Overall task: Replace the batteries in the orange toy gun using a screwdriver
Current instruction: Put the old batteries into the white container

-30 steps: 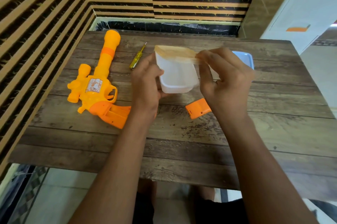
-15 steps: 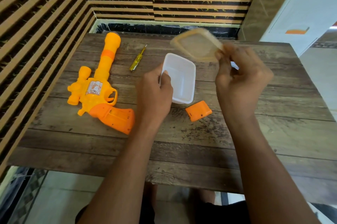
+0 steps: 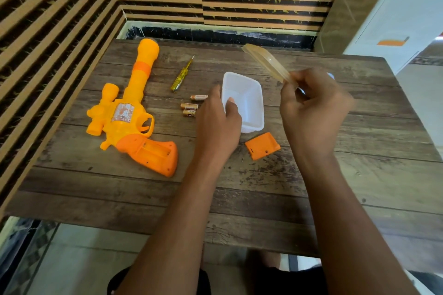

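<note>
The orange toy gun (image 3: 130, 112) lies on the left of the wooden table (image 3: 359, 174), its grip's battery bay uncovered. The loose orange battery cover (image 3: 262, 145) rests near the middle. A yellow screwdriver (image 3: 181, 75) lies beyond the gun's trigger. Three batteries (image 3: 191, 105) sit side by side left of a white plastic box (image 3: 247, 100). My left hand (image 3: 217, 124) grips the box's near left rim, thumb inside. My right hand (image 3: 311, 110) pinches the translucent lid (image 3: 266, 63), raised and tilted above the table to the box's right.
A striped wall runs along the table's left and far sides. A pale blue object (image 3: 330, 76) peeks out behind my right hand. White furniture (image 3: 395, 14) stands at the far right. My legs show below the table's near edge.
The lid came off the box and my right hand carried it up and to the right. The box sits lower on the table. Three batteries have come into sight left of it.
</note>
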